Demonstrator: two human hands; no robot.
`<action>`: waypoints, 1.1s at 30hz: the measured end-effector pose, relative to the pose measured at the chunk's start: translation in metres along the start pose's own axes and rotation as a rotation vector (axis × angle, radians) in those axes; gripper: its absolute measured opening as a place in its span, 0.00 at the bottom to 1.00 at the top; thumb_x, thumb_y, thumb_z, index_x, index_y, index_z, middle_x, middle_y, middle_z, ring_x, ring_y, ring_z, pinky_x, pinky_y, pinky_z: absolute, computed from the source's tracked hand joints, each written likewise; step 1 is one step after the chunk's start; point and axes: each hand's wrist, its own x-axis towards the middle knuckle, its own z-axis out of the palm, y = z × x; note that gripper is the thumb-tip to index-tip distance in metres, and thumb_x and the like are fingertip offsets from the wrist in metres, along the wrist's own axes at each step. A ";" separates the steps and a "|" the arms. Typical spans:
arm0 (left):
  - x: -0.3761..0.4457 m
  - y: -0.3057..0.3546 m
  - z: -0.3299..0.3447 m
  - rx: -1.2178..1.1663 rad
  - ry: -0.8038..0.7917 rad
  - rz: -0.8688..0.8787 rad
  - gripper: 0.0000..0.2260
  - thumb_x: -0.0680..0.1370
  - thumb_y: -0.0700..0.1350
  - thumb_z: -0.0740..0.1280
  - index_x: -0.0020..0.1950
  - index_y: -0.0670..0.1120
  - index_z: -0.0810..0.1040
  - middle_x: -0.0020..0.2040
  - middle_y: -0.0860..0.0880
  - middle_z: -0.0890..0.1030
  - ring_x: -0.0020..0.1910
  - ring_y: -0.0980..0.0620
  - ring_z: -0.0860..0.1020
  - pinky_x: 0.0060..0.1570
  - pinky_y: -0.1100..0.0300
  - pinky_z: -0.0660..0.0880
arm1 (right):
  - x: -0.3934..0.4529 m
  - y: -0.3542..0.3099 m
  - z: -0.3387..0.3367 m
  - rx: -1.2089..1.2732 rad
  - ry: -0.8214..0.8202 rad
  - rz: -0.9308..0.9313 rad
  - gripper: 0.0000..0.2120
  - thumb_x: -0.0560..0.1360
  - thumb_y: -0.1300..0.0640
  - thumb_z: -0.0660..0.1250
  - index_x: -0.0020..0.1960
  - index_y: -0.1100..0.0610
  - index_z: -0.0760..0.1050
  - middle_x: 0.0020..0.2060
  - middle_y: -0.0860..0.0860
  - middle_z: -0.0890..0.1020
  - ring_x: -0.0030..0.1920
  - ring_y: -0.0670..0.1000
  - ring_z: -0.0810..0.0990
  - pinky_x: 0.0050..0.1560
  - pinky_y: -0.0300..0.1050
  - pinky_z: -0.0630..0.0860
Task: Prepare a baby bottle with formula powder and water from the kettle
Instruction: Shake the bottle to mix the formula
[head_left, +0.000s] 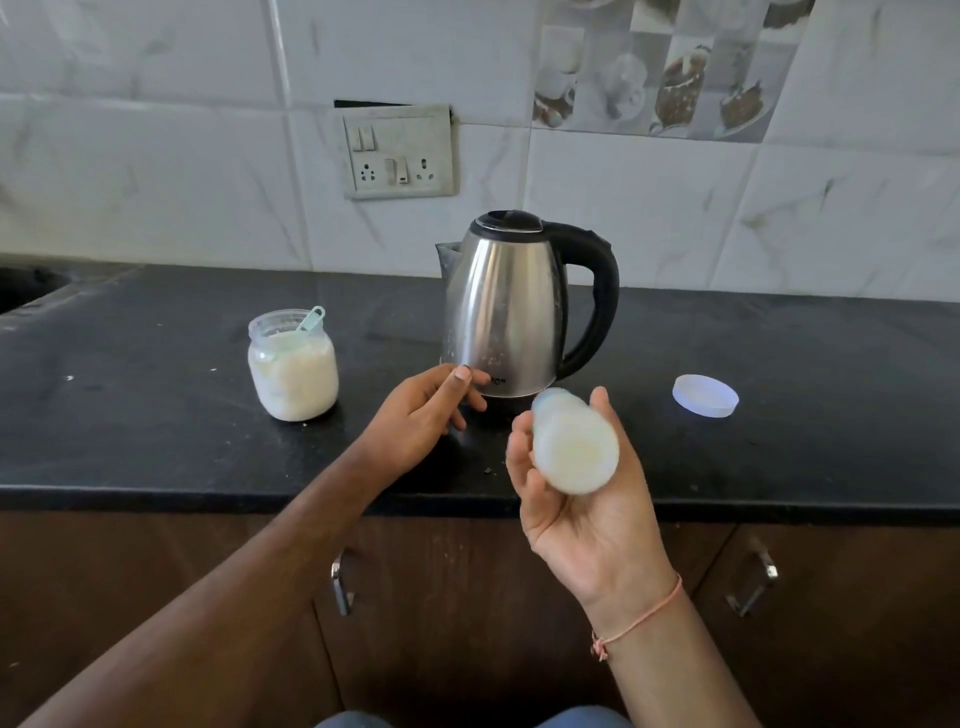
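My right hand (582, 519) grips a baby bottle (574, 449) holding milky white liquid. The bottle is blurred and tilted, its base toward me, above the counter's front edge. My left hand (423, 415) hovers empty with relaxed fingers just in front of the steel kettle (506, 312), which stands upright with its black lid closed and handle to the right. An open glass jar of white formula powder (293, 366) with a pale green scoop (310, 318) inside stands left of the kettle.
A white round lid (705, 395) lies on the black counter (156, 405) at the right. A switchboard with sockets (397, 150) is on the tiled wall behind. A sink corner (26, 286) shows far left. Brown cabinet doors with metal handles (340, 582) are below.
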 end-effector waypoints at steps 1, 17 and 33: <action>0.000 -0.001 0.000 0.004 0.001 0.002 0.19 0.88 0.60 0.57 0.65 0.53 0.84 0.52 0.54 0.87 0.44 0.54 0.84 0.47 0.64 0.79 | -0.001 -0.001 0.002 -0.059 0.005 0.012 0.26 0.80 0.38 0.71 0.62 0.61 0.82 0.50 0.59 0.84 0.42 0.59 0.89 0.31 0.50 0.87; 0.002 -0.003 0.000 0.043 0.003 -0.025 0.17 0.89 0.58 0.56 0.64 0.55 0.84 0.52 0.54 0.87 0.46 0.53 0.84 0.48 0.60 0.79 | 0.025 -0.041 0.005 -0.419 0.005 -0.042 0.23 0.80 0.60 0.67 0.74 0.61 0.76 0.69 0.64 0.82 0.70 0.65 0.82 0.65 0.65 0.82; -0.006 0.005 -0.002 0.178 -0.213 0.068 0.19 0.79 0.60 0.77 0.66 0.54 0.84 0.57 0.55 0.89 0.56 0.54 0.87 0.58 0.47 0.85 | 0.061 -0.031 0.004 -1.041 0.207 -0.535 0.27 0.73 0.48 0.81 0.69 0.50 0.78 0.60 0.51 0.85 0.61 0.52 0.87 0.53 0.56 0.88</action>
